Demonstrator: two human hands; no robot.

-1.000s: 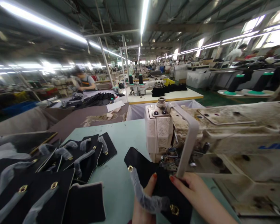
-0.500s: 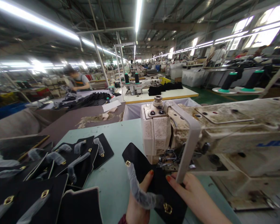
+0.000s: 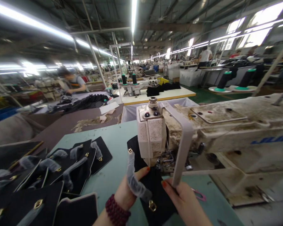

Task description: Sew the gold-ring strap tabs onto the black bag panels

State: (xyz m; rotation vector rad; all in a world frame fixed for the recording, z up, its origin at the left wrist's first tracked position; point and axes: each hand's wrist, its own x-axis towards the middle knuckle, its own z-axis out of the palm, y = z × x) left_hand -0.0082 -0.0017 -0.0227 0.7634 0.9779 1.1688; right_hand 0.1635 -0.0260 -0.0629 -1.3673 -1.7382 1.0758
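A black bag panel (image 3: 154,185) lies on the green work surface, its far part beneath the head of the sewing machine (image 3: 151,135). A curved handle (image 3: 133,179) in clear plastic wrap is fixed to it by gold fittings. My left hand (image 3: 124,190) reaches under the handle's arch and grips the panel's left side, thumb stretched on top toward the needle area. On the panel's right side, my right hand (image 3: 184,197) pinches the edge, close to the lower end of the grey guard bar (image 3: 182,150). The fingers beneath the panel are hidden.
Similar black panels (image 3: 77,166) with wrapped handles are piled to the left. A pink item (image 3: 199,194) rests right of my right hand. Thread cones (image 3: 224,81) stand behind the machine. A co-worker (image 3: 73,81) is at a table at the far left.
The panel has turned more upright in view, and its far end has moved under the machine head. Both hands moved with it, my left wrist coming further into view. The pink item now shows.
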